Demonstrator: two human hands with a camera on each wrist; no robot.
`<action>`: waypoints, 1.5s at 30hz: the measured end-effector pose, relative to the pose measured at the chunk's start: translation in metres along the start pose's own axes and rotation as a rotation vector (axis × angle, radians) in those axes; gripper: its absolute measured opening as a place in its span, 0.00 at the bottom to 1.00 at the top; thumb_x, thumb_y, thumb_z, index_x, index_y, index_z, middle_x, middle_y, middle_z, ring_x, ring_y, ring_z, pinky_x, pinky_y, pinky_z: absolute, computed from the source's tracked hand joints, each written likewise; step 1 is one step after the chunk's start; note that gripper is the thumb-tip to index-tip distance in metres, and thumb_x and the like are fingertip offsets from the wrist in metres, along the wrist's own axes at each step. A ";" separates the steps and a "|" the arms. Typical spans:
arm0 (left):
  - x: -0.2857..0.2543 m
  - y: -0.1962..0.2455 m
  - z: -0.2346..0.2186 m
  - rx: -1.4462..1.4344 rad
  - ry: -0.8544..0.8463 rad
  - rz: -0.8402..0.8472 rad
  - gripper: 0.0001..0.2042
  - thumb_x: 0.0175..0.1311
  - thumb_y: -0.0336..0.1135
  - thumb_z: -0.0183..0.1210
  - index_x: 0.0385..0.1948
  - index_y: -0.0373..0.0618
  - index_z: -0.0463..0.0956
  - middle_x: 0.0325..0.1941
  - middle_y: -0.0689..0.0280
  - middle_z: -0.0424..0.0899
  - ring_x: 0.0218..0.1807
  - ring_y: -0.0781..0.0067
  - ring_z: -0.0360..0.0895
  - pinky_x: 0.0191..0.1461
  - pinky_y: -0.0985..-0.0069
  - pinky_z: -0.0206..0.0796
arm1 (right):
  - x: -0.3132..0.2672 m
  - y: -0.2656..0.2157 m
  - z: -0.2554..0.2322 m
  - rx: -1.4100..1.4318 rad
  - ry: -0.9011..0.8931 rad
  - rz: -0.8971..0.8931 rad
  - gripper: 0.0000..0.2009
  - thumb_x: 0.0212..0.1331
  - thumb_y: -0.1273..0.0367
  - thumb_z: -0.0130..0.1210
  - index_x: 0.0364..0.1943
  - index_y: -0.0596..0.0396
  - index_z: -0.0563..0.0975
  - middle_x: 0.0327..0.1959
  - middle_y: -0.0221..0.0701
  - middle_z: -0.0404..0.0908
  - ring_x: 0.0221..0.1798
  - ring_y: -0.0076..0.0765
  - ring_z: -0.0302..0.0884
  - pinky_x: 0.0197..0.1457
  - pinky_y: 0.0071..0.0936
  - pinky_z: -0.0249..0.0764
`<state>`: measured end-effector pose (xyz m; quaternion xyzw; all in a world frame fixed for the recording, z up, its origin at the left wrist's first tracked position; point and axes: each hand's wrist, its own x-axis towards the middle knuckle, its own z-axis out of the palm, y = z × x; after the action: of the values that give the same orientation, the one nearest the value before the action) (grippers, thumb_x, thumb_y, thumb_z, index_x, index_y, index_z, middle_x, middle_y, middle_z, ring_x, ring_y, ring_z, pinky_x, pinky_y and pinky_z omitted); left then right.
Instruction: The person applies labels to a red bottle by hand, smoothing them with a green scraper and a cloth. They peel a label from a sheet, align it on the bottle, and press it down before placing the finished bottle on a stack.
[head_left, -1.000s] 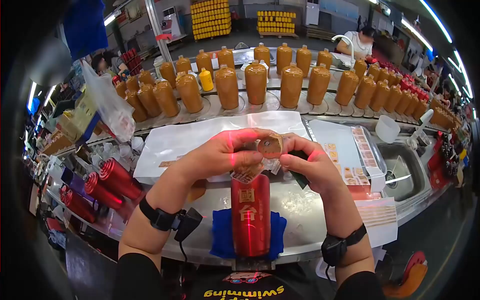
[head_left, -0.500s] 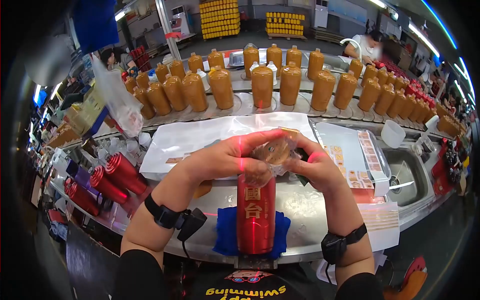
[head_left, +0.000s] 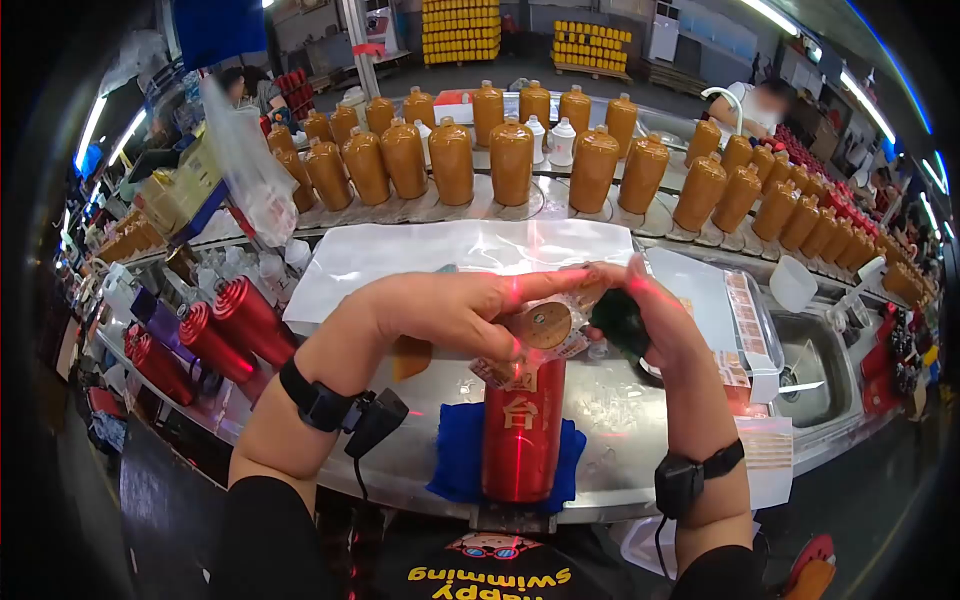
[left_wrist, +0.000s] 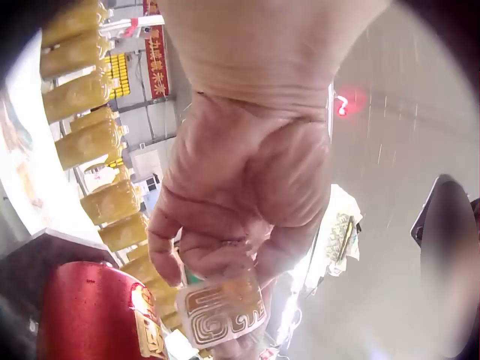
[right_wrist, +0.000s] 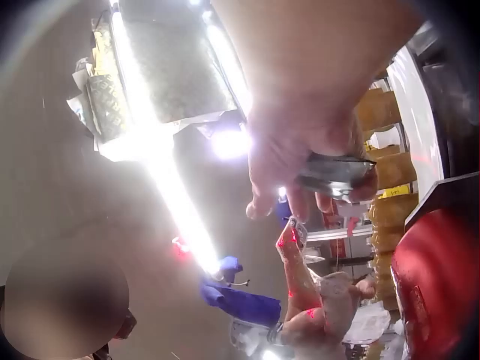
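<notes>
My left hand point(head_left: 450, 312) holds a clear film label with a round brown face point(head_left: 547, 325) above the red bottle. In the left wrist view its clear square tag point(left_wrist: 225, 313) shows a looped antenna pattern. My right hand point(head_left: 660, 318) is at the label's right side, fingertips close to the left fingers. A dark green, shiny piece point(head_left: 620, 320) is gripped in the right palm; its kind cannot be made out. The red bottle point(head_left: 520, 440) with gold characters lies on a blue cloth point(head_left: 460, 455), its upper end overlapped by the label.
A white sheet point(head_left: 370, 260) covers the bench behind the hands. Brown bottles point(head_left: 511, 165) stand along the conveyor beyond. Red bottles point(head_left: 255, 320) lean at left. Label sheets point(head_left: 745, 320), a sink point(head_left: 825, 350) and a white cup point(head_left: 792, 283) are at right.
The label has turned so its round face shows more openly, with the left index finger stretched along its top. The right hand has tilted upright, bringing the dark green piece into view. Brown bottles have shifted along the conveyor.
</notes>
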<state>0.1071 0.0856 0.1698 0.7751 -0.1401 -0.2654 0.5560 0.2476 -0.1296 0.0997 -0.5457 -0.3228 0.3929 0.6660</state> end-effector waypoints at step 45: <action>0.008 0.006 -0.001 0.075 0.070 0.195 0.43 0.57 0.21 0.49 0.76 0.51 0.37 0.55 0.64 0.75 0.49 0.79 0.71 0.50 0.78 0.66 | -0.025 0.005 0.008 0.001 -0.133 -0.185 0.08 0.59 0.70 0.62 0.38 0.57 0.77 0.58 0.33 0.69 0.53 0.27 0.74 0.55 0.26 0.74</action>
<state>0.1147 0.0801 0.1737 0.7869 -0.2052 -0.1771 0.5544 0.2282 -0.1472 0.0965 -0.4860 -0.4150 0.3655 0.6767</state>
